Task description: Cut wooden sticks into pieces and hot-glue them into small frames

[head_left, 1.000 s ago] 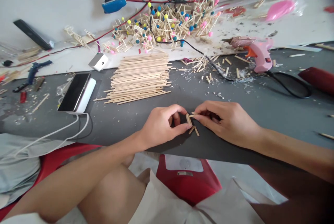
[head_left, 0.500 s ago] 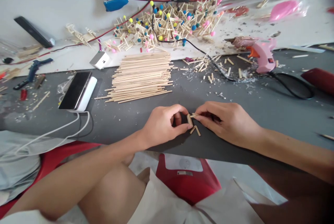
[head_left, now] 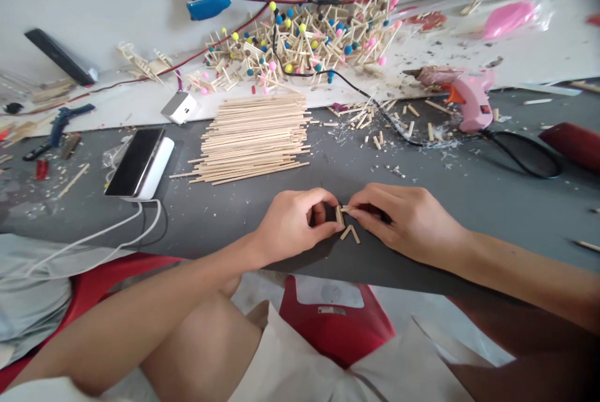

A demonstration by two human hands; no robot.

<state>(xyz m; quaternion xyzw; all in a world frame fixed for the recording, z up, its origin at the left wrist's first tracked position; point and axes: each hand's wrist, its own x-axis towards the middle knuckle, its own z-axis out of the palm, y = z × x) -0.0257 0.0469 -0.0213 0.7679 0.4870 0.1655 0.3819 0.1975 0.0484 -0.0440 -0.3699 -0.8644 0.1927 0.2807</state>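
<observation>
My left hand (head_left: 300, 221) pinches a short wooden stick piece (head_left: 340, 216) between thumb and index finger, held nearly upright at the table's front. From the right, my right hand (head_left: 398, 217) is closed on another short wooden stick (head_left: 345, 209), whose tip meets the upper part of the left hand's piece. Just below the fingers, two short sticks joined in a V shape (head_left: 350, 233) lie on the grey table. A bundle of long thin wooden sticks (head_left: 255, 139) lies beyond my left hand.
A pink glue gun (head_left: 475, 99) rests at the back right, its black cable looping on the table. Small stick figures with coloured balls (head_left: 304, 39) are heaped along the wall. A phone (head_left: 135, 163) on a white block, with white cables, sits at left. A red stool (head_left: 335, 327) is below.
The right hand and its stick have shifted very slightly left, toward the piece in my left hand. The left hand stays almost still.
</observation>
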